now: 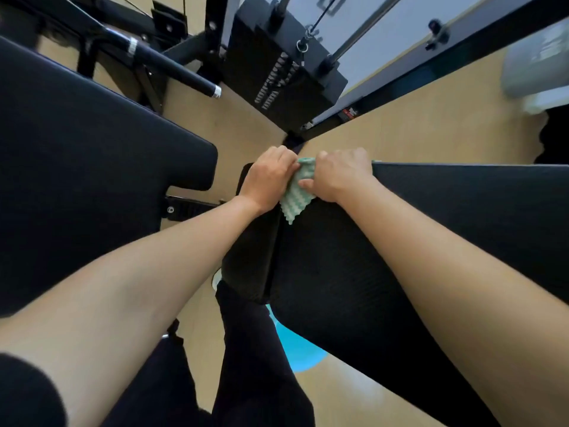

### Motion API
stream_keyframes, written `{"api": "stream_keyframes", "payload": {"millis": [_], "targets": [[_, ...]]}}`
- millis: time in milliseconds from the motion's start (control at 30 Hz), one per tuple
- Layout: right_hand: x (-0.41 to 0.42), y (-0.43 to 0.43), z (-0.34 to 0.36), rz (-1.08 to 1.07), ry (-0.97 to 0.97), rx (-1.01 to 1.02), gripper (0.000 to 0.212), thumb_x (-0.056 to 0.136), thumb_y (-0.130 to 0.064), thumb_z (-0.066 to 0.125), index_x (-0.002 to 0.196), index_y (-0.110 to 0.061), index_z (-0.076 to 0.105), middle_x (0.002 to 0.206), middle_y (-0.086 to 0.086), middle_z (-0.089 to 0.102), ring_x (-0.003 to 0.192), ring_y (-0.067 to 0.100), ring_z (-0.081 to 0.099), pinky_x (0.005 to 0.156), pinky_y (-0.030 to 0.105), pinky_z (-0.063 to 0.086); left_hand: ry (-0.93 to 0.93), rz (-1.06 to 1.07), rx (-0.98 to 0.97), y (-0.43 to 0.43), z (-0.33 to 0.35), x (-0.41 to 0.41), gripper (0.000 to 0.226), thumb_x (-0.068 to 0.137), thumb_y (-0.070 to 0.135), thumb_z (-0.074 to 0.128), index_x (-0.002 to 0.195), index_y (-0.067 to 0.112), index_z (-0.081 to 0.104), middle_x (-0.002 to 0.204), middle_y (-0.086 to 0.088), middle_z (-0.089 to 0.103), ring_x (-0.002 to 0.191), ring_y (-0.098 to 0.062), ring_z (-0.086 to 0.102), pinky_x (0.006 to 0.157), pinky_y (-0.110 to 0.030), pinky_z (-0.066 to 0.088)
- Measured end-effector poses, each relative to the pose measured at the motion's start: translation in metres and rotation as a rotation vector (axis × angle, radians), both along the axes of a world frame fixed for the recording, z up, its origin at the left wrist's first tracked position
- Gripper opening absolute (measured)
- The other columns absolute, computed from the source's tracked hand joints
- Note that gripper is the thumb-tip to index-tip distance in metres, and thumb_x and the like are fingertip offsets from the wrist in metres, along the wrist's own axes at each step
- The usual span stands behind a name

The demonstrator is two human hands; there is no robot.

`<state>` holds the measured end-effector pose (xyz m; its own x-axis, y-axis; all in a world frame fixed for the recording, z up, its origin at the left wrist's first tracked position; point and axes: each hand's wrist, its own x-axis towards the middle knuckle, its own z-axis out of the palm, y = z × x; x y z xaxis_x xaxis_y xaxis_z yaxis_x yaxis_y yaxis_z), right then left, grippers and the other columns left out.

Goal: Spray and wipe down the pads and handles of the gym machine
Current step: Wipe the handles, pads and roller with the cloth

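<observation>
We see tan floor (415,134), a turquoise object (300,349) lying on it, our black trouser leg (246,349), a blurred pale object (535,66) upper right

Both bare forearms reach forward and converge, with the left hand (269,177) and right hand (338,174) side by side, backs up, knuckles nearly touching, fingers curled, each gripping the cloth (297,194) between them.

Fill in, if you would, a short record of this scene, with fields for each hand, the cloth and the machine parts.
left hand: grips the cloth's left edge
right hand: holds the cloth, thumb on it
cloth: green and white, draped over the black pad's far edge
black pad: under both hands
second pad: to the left, untouched
handle bar: far left, untouched
weight stack: beyond the hands
</observation>
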<state>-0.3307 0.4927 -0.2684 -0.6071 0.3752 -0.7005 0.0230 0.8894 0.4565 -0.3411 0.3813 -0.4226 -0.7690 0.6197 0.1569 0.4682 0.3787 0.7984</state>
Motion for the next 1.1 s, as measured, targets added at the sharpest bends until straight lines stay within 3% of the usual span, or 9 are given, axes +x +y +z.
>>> {"api": "stream_keyframes", "payload": {"millis": [100,167,267,333,433,633,900,1000,1100], "targets": [[-0.003,-0.006,-0.020,0.044,0.034,-0.045,0.062,0.099,-0.067,0.043,0.133,-0.015,0.053,0.126,0.010,0.063,0.114,0.031,0.061,0.080,0.041,0.038,0.151,0.108,-0.061,-0.016,-0.011,-0.019,0.021,0.103,0.023,0.055,0.095,0.009,0.068,0.092,-0.009,0.063,0.085,-0.029,0.059,0.070,-0.041,0.050],[-0.003,-0.014,-0.037,0.091,0.039,-0.043,0.069,0.098,-0.068,0.044,0.141,-0.015,0.047,0.135,0.012,0.057,0.122,0.032,0.055,0.086,0.043,0.039,0.155,0.103,-0.180,-0.028,-0.022,-0.027,0.015,0.097,0.025,0.063,0.100,0.013,0.072,0.110,-0.008,0.065,0.100,-0.029,0.059,0.078,-0.043,0.050],[-0.006,-0.029,-0.061,0.189,-0.028,0.009,0.086,0.093,-0.072,0.044,0.152,-0.011,0.033,0.146,0.015,0.046,0.131,0.032,0.046,0.097,0.046,0.040,-0.137,0.080,-0.272,-0.046,-0.044,-0.018,0.039,0.089,0.018,0.066,0.128,0.016,0.067,0.149,-0.006,0.049,0.130,-0.030,0.047,0.096,-0.046,0.050],[-0.008,-0.034,-0.074,0.187,-0.047,-0.021,0.088,0.094,-0.069,0.046,0.156,-0.010,0.026,0.150,0.013,0.042,0.134,0.031,0.044,0.097,0.045,0.039,-0.325,0.103,-0.137,-0.050,-0.053,-0.008,0.049,0.093,0.017,0.057,0.142,0.017,0.059,0.158,-0.003,0.042,0.141,-0.026,0.042,0.109,-0.042,0.042],[-0.012,-0.036,-0.085,0.127,-0.034,-0.115,0.073,0.099,-0.053,0.049,0.154,-0.009,0.030,0.145,0.010,0.049,0.130,0.028,0.053,0.090,0.041,0.040,-0.558,-0.064,0.028,-0.040,-0.055,0.003,0.053,0.103,0.026,0.043,0.156,0.016,0.043,0.165,-0.003,0.034,0.154,-0.023,0.027,0.127,-0.039,0.020],[-0.045,-0.036,-0.110,-0.059,-0.228,-0.235,0.071,0.093,-0.051,0.058,0.149,-0.011,0.042,0.140,0.008,0.056,0.129,0.031,0.056,0.106,0.043,0.045,-0.658,-0.122,-0.030,-0.031,-0.085,-0.001,0.050,0.112,0.039,0.027,0.159,0.023,0.033,0.166,0.001,0.031,0.157,-0.016,0.016,0.129,-0.035,0.009],[-0.073,-0.032,-0.164,-0.029,-0.396,-0.343,0.045,0.098,-0.045,0.058,0.121,-0.006,0.059,0.106,0.010,0.061,0.097,0.025,0.058,0.083,0.034,0.042,-0.880,-0.020,-0.066,-0.035,-0.127,-0.009,0.042,0.111,0.047,0.023,0.143,0.030,0.044,0.138,0.006,0.044,0.125,-0.015,0.046,0.112,-0.044,0.036],[-0.076,-0.033,-0.170,-0.028,-0.432,-0.341,0.055,0.098,-0.048,0.059,0.133,-0.006,0.056,0.120,0.013,0.063,0.108,0.028,0.060,0.093,0.038,0.044,-0.994,0.036,0.029,-0.034,-0.131,-0.003,0.041,0.110,0.050,0.022,0.144,0.037,0.040,0.140,0.003,0.042,0.126,-0.018,0.045,0.110,-0.044,0.040],[-0.073,-0.037,-0.163,0.012,-0.378,-0.334,0.078,0.095,-0.055,0.060,0.154,-0.009,0.036,0.144,0.017,0.052,0.128,0.036,0.055,0.102,0.042,0.042,-1.062,0.081,0.123,-0.039,-0.131,0.012,0.050,0.111,0.049,0.022,0.160,0.036,0.023,0.164,0.000,0.025,0.151,-0.019,0.025,0.122,-0.037,0.024]]}}
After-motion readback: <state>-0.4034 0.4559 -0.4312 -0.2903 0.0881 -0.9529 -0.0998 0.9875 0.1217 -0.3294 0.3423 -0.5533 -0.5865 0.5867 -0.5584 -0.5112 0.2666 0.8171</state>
